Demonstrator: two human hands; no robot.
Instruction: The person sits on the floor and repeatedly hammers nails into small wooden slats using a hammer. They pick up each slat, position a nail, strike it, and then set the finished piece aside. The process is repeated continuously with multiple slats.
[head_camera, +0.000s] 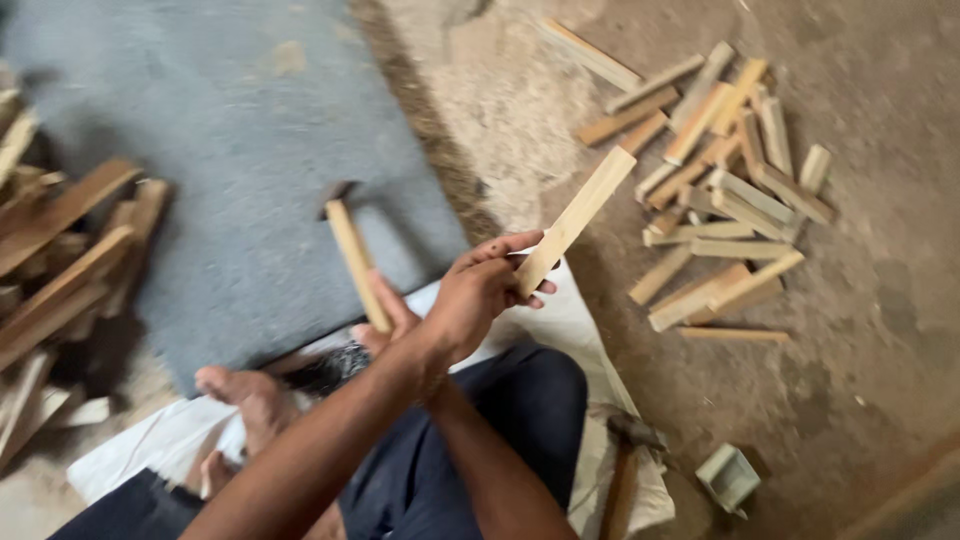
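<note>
My left hand (478, 292) reaches across to the right and grips the lower end of a long pale wooden strip (578, 215), which slants up to the right above the dirt floor. My right hand (388, 322), largely hidden behind the left wrist, is closed on the wooden handle of a hammer (354, 258). The hammer's dark head points up over a grey mat (230, 140). My forearms cross in front of me. I sit on a white sack (565, 325) with a bare foot (245, 400) out to the left.
A heap of short cut wood pieces (725, 190) lies on the dirt floor at right. Darker wood scraps (65, 260) are stacked at the left edge. A second hammer (628, 452) and a small pale box (728, 476) lie near my right knee.
</note>
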